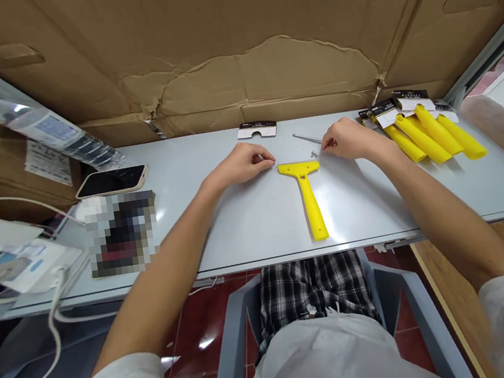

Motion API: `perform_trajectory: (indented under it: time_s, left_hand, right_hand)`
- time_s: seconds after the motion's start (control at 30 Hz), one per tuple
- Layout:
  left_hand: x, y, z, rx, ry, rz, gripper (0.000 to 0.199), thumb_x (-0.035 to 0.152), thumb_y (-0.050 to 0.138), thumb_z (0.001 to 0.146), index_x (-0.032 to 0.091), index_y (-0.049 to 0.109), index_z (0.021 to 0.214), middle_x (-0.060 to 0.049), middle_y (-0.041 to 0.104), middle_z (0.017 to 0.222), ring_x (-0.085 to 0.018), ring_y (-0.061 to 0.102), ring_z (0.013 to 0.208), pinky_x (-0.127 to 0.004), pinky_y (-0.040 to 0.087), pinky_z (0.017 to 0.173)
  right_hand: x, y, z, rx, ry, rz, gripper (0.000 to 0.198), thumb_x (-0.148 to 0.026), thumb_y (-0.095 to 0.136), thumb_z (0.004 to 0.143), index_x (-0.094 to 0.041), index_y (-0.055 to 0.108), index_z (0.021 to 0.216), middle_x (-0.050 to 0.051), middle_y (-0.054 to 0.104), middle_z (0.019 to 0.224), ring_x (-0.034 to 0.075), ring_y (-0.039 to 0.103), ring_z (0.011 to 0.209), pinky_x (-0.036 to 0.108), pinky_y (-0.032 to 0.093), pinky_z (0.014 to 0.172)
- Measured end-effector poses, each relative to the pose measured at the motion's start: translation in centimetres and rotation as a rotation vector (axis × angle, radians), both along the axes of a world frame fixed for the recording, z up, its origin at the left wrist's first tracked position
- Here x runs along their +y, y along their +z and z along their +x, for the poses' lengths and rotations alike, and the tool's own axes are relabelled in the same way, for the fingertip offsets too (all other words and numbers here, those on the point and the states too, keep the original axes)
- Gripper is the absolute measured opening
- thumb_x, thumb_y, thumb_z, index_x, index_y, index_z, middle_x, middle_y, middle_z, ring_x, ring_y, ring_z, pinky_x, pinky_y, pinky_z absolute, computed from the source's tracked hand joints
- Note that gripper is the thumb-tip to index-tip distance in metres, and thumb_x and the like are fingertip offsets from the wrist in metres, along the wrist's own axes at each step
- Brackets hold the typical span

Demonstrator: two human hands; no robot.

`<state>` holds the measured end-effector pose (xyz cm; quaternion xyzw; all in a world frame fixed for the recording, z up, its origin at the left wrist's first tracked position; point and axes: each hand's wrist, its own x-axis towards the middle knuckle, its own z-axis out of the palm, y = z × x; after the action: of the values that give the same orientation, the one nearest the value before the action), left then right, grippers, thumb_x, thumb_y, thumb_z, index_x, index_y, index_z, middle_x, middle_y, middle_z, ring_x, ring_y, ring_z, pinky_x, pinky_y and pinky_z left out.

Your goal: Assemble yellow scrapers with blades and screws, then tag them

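Note:
A yellow plastic scraper (pixel 308 197) lies flat on the table, its wide head toward the back and its handle toward me. My left hand (pixel 246 163) is beside the head's left end, thumb and fingers pinched together; whatever is between them is too small to make out. Past the head's right end, my right hand (pixel 347 139) has its fingers curled and closed at the tips. A thin metal rod (pixel 305 138) lies behind the scraper and runs up to these fingertips; I cannot tell whether they grip it. Several small screws (pixel 313 154) sit just behind the scraper head.
Several yellow scrapers with card headers (pixel 431 132) are piled at the right. A loose black-and-white card (pixel 257 129) lies at the back. To the left are a phone (pixel 113 181), a water bottle (pixel 51 126), a blurred-out item (pixel 123 233) and white cables (pixel 57 316). Cardboard (pixel 259 38) walls the back.

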<state>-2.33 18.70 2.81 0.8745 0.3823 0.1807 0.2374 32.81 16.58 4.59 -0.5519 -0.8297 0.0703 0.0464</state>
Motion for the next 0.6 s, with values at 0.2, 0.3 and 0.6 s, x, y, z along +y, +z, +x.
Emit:
perform_trajectory:
  time_s: [0.2,0.3,0.6]
  left_hand:
    - [-0.9,-0.6,-0.5,-0.083,-0.038,-0.064,0.044,0.051,0.078,0.096,0.021,0.087,0.127,-0.011,0.083,0.124,-0.02,0.071,0.09,-0.036,0.06,0.086]
    - [-0.9,-0.7,-0.3,-0.073,-0.059,-0.062,0.046,0.049,0.084,0.094,0.023,0.086,0.132,-0.011,0.081,0.13,-0.021,0.071,0.093,-0.039,0.06,0.09]
    - [-1.1,-1.4,0.2,-0.072,-0.054,0.026,0.043,0.047,0.086,0.094,0.022,0.087,0.129,-0.011,0.077,0.131,-0.018,0.067,0.086,-0.037,0.055,0.084]
  right_hand:
    - [0.1,-0.5,-0.9,0.062,-0.017,-0.088,0.033,-0.048,0.074,0.101,-0.022,0.091,0.111,0.009,0.078,0.097,0.018,0.068,0.093,0.034,0.06,0.095]
    - [-0.1,-0.7,-1.4,0.072,-0.034,-0.093,0.029,-0.043,0.075,0.1,-0.022,0.091,0.113,0.008,0.078,0.096,0.017,0.068,0.091,0.033,0.059,0.094]
    - [-0.4,-0.4,-2.0,0.071,-0.057,-0.054,0.023,-0.031,0.072,0.097,-0.021,0.09,0.108,0.005,0.078,0.093,0.013,0.065,0.081,0.032,0.056,0.088]
